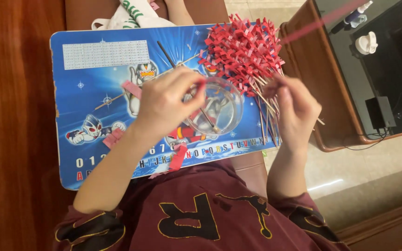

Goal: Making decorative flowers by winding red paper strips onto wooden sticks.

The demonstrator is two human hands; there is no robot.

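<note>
Hovering over the clear bowl (217, 111), the left hand (166, 104) pinches a red strip (200, 83); sticks lie inside the bowl. Right hand (296, 109) pinches a stick (268, 90) beside the pinwheels (243, 49).

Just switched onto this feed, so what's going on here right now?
A person sits with a blue cartoon lap board across their knees. The left hand pinches something small and red over a clear plastic cup. The right hand grips a thin stick beside a pile of red paper pinwheels on sticks. Loose red paper scraps lie on the board.
</note>
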